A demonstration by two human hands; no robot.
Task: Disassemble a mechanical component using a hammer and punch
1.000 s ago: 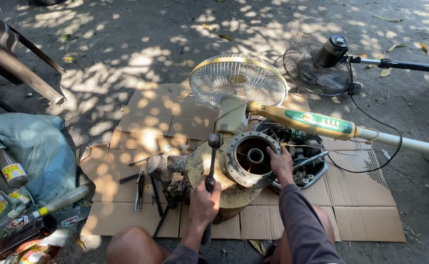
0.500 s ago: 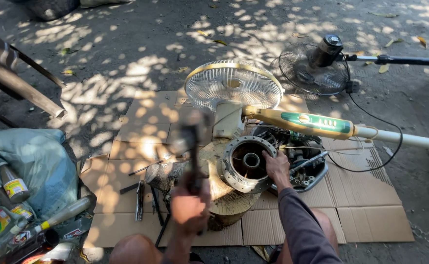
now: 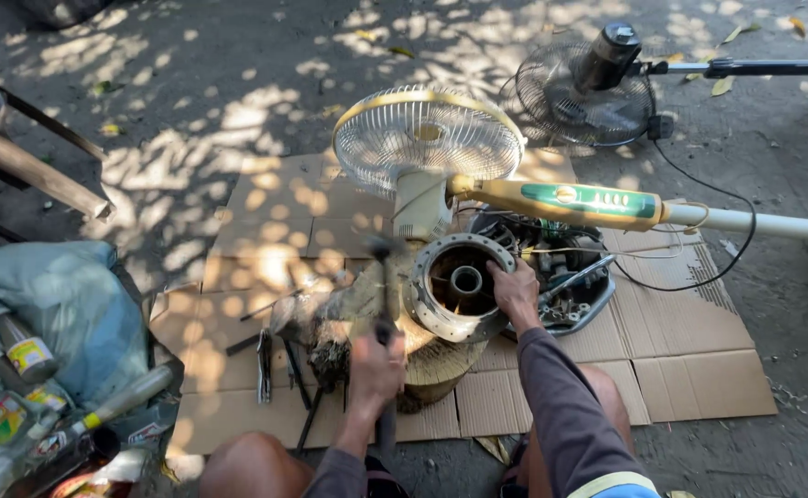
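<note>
Two hands work over one round metal motor housing (image 3: 457, 286), which rests tilted on a wooden block (image 3: 431, 364) in the middle of flattened cardboard (image 3: 680, 360). The right hand (image 3: 514, 293) grips the housing's rim on its right side, fingers curled over the edge. The left hand (image 3: 376, 367) is closed around the handle of a hammer (image 3: 384, 304), whose head is blurred just left of the housing. The housing looks like cast metal: probably heavy, stiff and hard-edged, best held by its flanged rim rather than the central hub. A cream pedestal fan (image 3: 427, 138) lies behind it, loose hand tools (image 3: 279, 355) to its left.
</note>
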